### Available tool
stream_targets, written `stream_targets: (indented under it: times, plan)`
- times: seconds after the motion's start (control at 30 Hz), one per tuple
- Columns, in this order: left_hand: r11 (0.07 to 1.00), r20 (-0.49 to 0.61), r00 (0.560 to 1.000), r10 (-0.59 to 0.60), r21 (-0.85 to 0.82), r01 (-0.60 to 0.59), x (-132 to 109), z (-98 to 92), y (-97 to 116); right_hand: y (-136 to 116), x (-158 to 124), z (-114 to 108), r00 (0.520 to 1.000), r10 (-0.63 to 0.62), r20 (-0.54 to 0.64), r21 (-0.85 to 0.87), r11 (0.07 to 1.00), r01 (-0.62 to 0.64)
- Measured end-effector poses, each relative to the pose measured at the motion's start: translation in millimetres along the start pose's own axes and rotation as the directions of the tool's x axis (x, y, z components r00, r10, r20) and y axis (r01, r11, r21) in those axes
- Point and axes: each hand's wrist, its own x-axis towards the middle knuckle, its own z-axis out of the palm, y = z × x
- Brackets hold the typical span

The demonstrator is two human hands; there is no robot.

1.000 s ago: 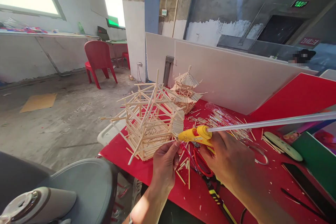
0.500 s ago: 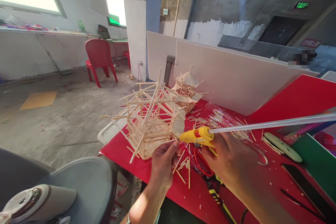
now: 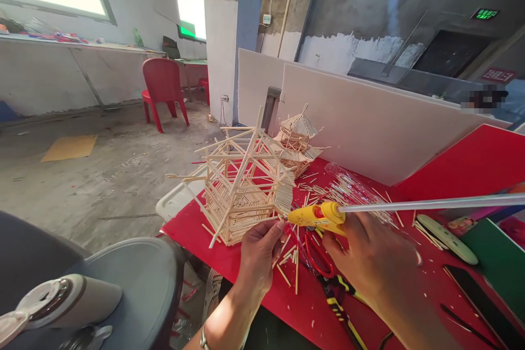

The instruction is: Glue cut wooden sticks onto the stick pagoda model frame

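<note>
One stick (image 3: 267, 220) sits pinched in the left hand (image 3: 258, 250), just beside the yellow glue gun (image 3: 304, 215) the right hand (image 3: 375, 256) grips.

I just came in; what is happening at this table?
A person holds a yellow glue gun in the right hand, its tip close to the left hand, which pinches a thin stick. Just beyond stands an open, partly roofed stick frame, with a second stick model behind it. Loose sticks lie on the table.

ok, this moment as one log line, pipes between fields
left hand: pinching thin stick | right hand: gripping yellow glue gun | nozzle: by left fingertips | stick frame: on red table
</note>
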Motion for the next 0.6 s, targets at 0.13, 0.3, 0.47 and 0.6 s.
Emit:
stream_targets:
  times: [0.13, 0.3, 0.47, 0.6]
  plan:
    - [1.0, 0.003, 1.0, 0.004, -0.013, -0.004, -0.6, -0.4, -1.0, 0.8, -2.0, -0.7, 1.0, -0.006, 0.004, 0.004, 1.0, 0.006]
    - [1.0, 0.0, 1.0, -0.006, -0.017, 0.006, 1.1, -3.7, -3.2, 1.2, -3.0, -0.1, 1.0, -0.018, 0.014, -0.005, 1.0, 0.018]
    - [0.999, -0.001, 1.0, -0.009, -0.034, 0.009, 2.3, -3.6, -4.8, -1.6, 1.2, 0.1, 1.0, -0.018, 0.016, -0.022, 1.0, 0.018]
    - [0.999, -0.003, 1.0, -0.02, -0.043, 0.02, 1.1, -2.7, -4.2, -2.5, 1.4, 3.1, 0.999, -0.021, 0.027, -0.021, 1.0, 0.021]
